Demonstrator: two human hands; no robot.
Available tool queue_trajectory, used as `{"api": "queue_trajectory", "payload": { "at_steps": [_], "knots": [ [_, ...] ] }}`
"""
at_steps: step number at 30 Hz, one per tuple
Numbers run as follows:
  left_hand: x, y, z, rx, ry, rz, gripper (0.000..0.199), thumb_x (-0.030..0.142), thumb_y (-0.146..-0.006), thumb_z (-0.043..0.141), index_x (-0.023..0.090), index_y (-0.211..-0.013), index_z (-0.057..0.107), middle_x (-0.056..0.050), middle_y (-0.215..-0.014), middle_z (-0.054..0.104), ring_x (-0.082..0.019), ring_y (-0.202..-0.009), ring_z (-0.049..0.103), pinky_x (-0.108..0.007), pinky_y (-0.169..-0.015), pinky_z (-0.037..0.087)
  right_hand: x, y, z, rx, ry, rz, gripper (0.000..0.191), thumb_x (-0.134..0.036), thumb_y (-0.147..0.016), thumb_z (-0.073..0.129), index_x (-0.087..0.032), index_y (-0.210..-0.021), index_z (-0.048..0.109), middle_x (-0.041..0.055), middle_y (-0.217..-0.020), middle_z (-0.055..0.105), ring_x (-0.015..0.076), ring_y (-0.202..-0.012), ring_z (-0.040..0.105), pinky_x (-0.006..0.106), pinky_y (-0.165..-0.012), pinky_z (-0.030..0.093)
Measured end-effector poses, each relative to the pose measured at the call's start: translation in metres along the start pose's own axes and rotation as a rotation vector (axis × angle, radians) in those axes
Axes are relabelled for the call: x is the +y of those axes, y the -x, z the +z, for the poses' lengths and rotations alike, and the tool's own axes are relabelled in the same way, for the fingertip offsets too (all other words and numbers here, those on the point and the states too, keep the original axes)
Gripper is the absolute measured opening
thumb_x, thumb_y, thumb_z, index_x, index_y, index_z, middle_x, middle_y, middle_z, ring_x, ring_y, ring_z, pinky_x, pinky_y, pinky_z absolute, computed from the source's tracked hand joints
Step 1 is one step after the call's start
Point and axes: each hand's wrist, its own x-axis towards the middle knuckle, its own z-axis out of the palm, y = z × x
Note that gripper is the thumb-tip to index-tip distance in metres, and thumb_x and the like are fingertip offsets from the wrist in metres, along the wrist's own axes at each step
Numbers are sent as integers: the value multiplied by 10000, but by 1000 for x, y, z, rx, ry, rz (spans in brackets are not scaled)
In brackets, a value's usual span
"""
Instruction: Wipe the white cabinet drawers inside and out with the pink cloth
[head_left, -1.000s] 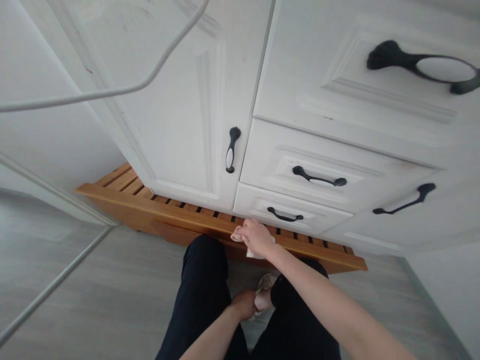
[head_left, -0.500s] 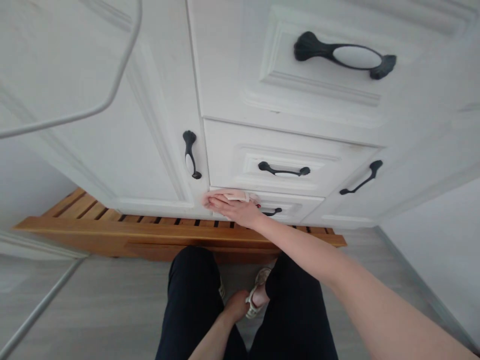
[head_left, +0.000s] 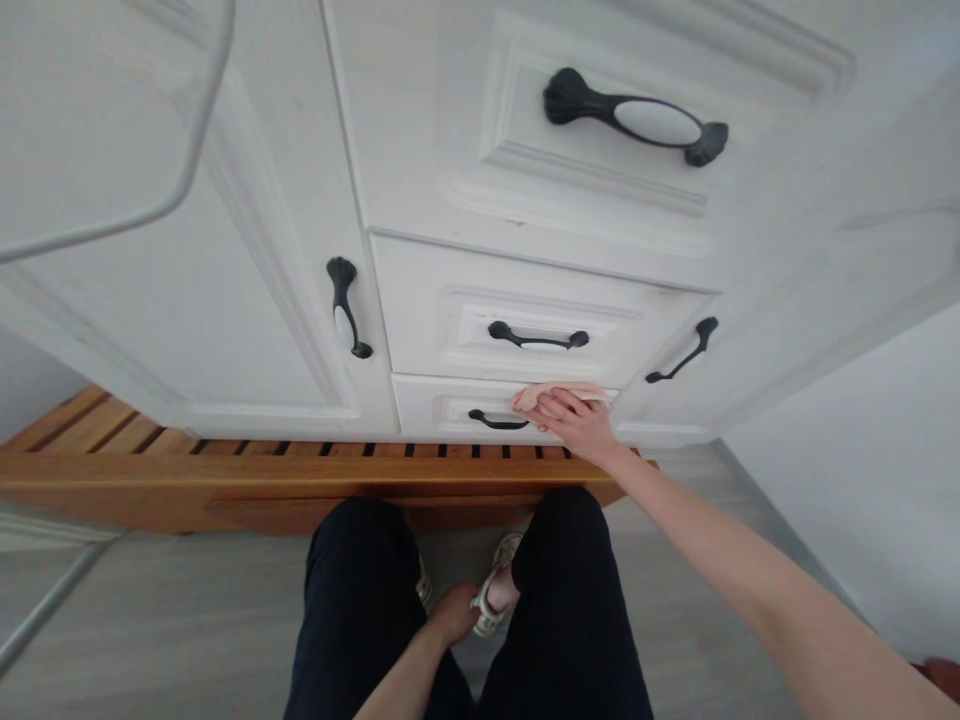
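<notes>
1. While we crouch before the white cabinet [head_left: 225, 300], our right hand [head_left: 577, 425] presses a pale pink cloth [head_left: 559, 393] flat against the front of the bottom drawer [head_left: 427, 405].
2. We hold the cloth under spread fingers [head_left: 551, 405], not in a closed fist; the palm lies over it and the fingers point left, along the drawer front.
3. The cloth is folded into a narrow strip whose long axis runs left to right, level with the top edge of the bottom drawer, just right of that drawer's black handle [head_left: 495, 420] and touching the drawer face.
4. Our left hand [head_left: 454, 612] rests low between our knees, beside a sandalled foot [head_left: 495, 595]; we cannot tell whether it grips anything, as its fingers are hidden.
5. All three drawers are shut, so we cannot see what is inside them: the bottom one, the middle drawer [head_left: 525, 320] with its slim black handle, and the top drawer [head_left: 600, 130] with a black handle bearing a white oval inset [head_left: 656, 120].
6. The cabinet door [head_left: 247, 250] to the left is shut as well, its upright black handle [head_left: 345, 305] just beside the drawers.
7. A slatted wooden platform [head_left: 225, 470] lies under the cabinet, and a grey metal rail [head_left: 150, 210] crosses the upper left of our view.
</notes>
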Motion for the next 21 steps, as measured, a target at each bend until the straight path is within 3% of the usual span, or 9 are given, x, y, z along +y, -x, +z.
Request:
{"api": "queue_trajectory", "payload": {
  "at_steps": [6, 10, 13, 16, 19, 21],
  "knots": [
    [-5, -1, 1, 24, -18, -43, 315, 423, -977, 606, 176, -1167, 652, -71, -1200, 680, -229, -1147, 636, -464, -1021, 496, 32, 58, -3, -99, 63, 90, 473, -242, -975, 612, -483, -1382, 595, 0, -1276, 705, 234, -1303, 505, 407, -982, 318],
    [-4, -1, 0, 29, -32, -48, 323, 434, -979, 602, 174, -1164, 654, -71, -1198, 683, -231, -1151, 636, -469, -1024, 493, 43, 93, 2, -247, 29, 266, 417, -236, -1000, 556, -506, -1306, 644, -2, -1271, 687, 230, -1299, 498, 402, -967, 379],
    [-3, 1, -1, 25, -36, -47, 328, 448, -976, 603, 177, -1152, 657, -71, -1192, 683, -230, -1140, 640, -461, -1009, 502, 45, 125, -6, -366, -31, 326, 388, -165, -969, 541, -428, -1188, 724, -4, -1270, 686, 222, -1246, 528, 369, -897, 454],
    [0, 3, -1, 35, -23, -51, 324, 447, -972, 610, 182, -1152, 659, -68, -1192, 683, -228, -1135, 643, -453, -997, 510, 36, 149, -25, -394, -63, 319, 346, -110, -904, 571, -330, -1090, 763, 19, -1220, 708, 221, -1064, 591, 341, -773, 490],
    [3, 3, -1, 37, -3, -57, 324, 444, -967, 623, 178, -1146, 663, -64, -1168, 691, -225, -1101, 657, -459, -985, 525, 7, 139, -44, -329, -108, 339, 355, -118, -898, 579, -280, -1166, 745, 49, -1262, 698, 245, -1041, 593, 377, -806, 491],
    [5, 3, -1, 30, 4, -64, 319, 442, -959, 637, 177, -1135, 668, -61, -1152, 695, -222, -1083, 663, -456, -976, 532, -24, 105, -51, -218, -193, 270, 351, -133, -910, 581, -303, -1172, 742, 31, -1251, 707, 275, -1155, 567, 406, -875, 464]
  ]
}}
